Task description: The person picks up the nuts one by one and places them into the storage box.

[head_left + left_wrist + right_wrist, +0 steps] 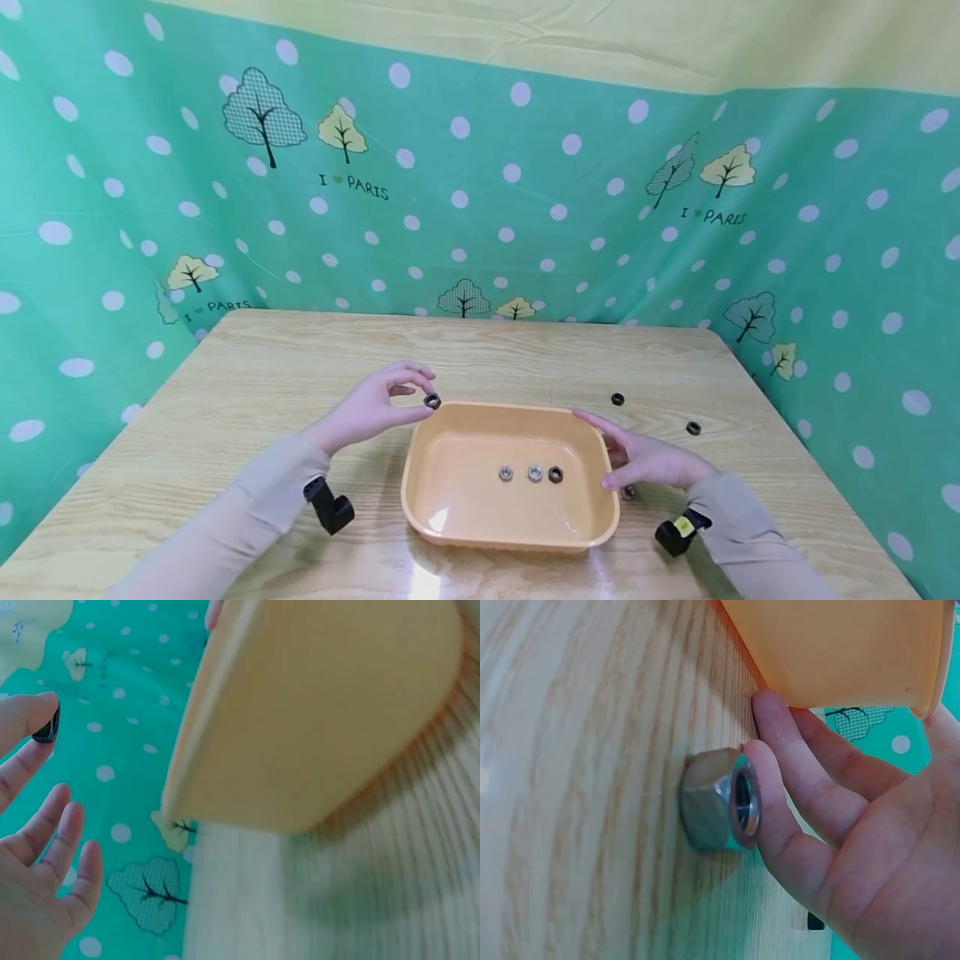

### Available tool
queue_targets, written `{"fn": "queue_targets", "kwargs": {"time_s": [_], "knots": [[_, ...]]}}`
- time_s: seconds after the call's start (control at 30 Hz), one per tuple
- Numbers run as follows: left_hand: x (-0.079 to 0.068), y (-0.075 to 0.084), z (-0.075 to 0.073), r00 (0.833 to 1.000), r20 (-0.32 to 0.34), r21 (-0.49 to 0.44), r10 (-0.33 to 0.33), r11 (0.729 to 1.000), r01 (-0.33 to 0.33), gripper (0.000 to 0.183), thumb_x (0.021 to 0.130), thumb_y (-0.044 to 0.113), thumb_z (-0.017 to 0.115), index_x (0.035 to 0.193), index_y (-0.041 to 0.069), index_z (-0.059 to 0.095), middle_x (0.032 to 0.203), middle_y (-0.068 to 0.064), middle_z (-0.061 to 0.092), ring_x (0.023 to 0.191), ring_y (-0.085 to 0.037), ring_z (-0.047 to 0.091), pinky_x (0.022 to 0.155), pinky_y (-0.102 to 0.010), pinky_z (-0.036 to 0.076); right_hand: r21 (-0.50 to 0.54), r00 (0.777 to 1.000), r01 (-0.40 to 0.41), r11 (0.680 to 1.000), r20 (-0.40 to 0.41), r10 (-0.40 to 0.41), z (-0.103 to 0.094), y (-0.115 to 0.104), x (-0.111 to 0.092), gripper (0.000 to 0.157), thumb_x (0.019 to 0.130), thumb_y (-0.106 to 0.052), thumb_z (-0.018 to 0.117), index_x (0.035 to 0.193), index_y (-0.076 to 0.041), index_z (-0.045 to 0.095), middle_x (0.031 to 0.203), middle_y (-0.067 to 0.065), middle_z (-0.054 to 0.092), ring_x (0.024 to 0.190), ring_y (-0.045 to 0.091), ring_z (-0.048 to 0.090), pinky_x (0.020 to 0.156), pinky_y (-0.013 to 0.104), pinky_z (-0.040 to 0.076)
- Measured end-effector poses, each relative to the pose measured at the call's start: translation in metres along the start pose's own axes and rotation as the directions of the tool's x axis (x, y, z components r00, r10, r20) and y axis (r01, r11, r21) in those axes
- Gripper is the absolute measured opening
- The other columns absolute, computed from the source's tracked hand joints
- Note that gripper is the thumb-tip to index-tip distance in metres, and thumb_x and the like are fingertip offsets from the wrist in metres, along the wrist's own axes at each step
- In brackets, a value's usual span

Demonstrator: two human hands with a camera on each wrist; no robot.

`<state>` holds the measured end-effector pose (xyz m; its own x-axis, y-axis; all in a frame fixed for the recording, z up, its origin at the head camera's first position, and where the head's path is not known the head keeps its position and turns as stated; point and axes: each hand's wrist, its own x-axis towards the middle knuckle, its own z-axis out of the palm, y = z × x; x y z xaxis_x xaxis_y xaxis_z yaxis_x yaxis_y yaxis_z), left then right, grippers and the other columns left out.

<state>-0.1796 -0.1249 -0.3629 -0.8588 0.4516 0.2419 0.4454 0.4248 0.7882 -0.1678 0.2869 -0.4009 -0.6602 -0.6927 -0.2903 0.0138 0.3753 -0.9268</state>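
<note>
My left hand [375, 408] pinches a black nut [432, 401] between thumb and forefinger, just off the far left corner of a light orange plastic basin [510, 537]. In the left wrist view the black nut [48, 726] sits at the fingertips and the other fingers are spread. My right hand [648, 458] holds the basin's right side, thumb at the rim and fingers along the outer wall. Beside those fingers a silver nut [718, 801] rests on the table, largely hidden in the head view. Inside the basin lie two silver nuts [535, 473] and one dark nut [556, 474].
Two dark nuts lie on the wooden table [337, 350] right of the basin: one nut [617, 399] farther back, another nut [693, 427] nearer the right edge. A green dotted curtain [465, 225] hangs behind the table and along its sides.
</note>
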Motion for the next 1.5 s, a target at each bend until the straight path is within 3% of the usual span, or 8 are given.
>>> {"fn": "queue_targets", "kwargs": {"time_s": [0.37, 0.67, 1.1, 1.33, 1.5], "knots": [[0.02, 0.027, 0.014, 0.998, 0.032, -0.031, 0.062, 0.998, -0.061, 0.018, 0.079, 0.012, 0.075, 0.095, 0.009, 0.068, 0.12, -0.009, 0.059, 0.118, -0.027, 0.051, 0.099, -0.043, 0.047, -0.005, 1.0, 0.018, 1.0, 0.008, -0.018, 0.0, 0.0, -0.001, 0.103, 0.083, -0.019, 0.073, 0.153, -0.017, -0.002, 0.146, 0.037, 0.023, 0.123, 0.044, 0.046, 0.095, 0.044, 0.05], [0.033, 0.036, 0.03, 0.995, 0.084, -0.04, 0.062, 0.997, -0.058, 0.019, 0.079, 0.016, 0.075, 0.097, 0.013, 0.068, 0.123, -0.005, 0.059, 0.12, -0.024, 0.051, 0.1, -0.042, 0.046, -0.01, 1.0, 0.017, 1.0, 0.01, -0.017, 0.0, 0.001, 0.0, 0.102, 0.083, -0.019, 0.072, 0.153, -0.016, -0.002, 0.146, 0.037, 0.023, 0.123, 0.044, 0.046, 0.095, 0.043, 0.05], [0.053, 0.047, 0.049, 0.982, 0.147, -0.039, 0.119, 0.993, -0.114, 0.021, 0.081, 0.016, 0.073, 0.1, 0.011, 0.067, 0.125, -0.007, 0.058, 0.12, -0.023, 0.05, 0.1, -0.037, 0.045, 0.011, 1.0, -0.01, 1.0, -0.011, 0.01, -0.001, 0.002, 0.001, 0.103, 0.082, -0.017, 0.073, 0.153, -0.02, -0.001, 0.147, 0.037, 0.019, 0.124, 0.044, 0.046, 0.095, 0.046, 0.05], [0.055, 0.049, 0.063, 0.967, 0.227, -0.08, 0.111, 0.992, -0.096, 0.019, 0.082, 0.015, 0.073, 0.099, 0.01, 0.067, 0.124, -0.007, 0.059, 0.12, -0.021, 0.051, 0.101, -0.035, 0.045, -0.01, 1.0, -0.001, 1.0, -0.005, 0.001, -0.001, 0.003, 0.002, 0.103, 0.082, -0.019, 0.073, 0.153, -0.019, -0.001, 0.147, 0.036, 0.022, 0.124, 0.045, 0.046, 0.096, 0.045, 0.049], [0.054, 0.048, 0.071, 0.95, 0.292, -0.093, 0.112, 0.992, -0.088, 0.019, 0.082, 0.016, 0.073, 0.099, 0.011, 0.067, 0.115, -0.003, 0.063, 0.111, -0.015, 0.055, 0.101, -0.032, 0.045, -0.01, 1.0, -0.011, 1.0, -0.004, 0.011, 0.0, 0.003, 0.002, 0.102, 0.082, -0.019, 0.073, 0.153, -0.019, -0.001, 0.147, 0.036, 0.022, 0.124, 0.045, 0.045, 0.096, 0.046, 0.049]]}}
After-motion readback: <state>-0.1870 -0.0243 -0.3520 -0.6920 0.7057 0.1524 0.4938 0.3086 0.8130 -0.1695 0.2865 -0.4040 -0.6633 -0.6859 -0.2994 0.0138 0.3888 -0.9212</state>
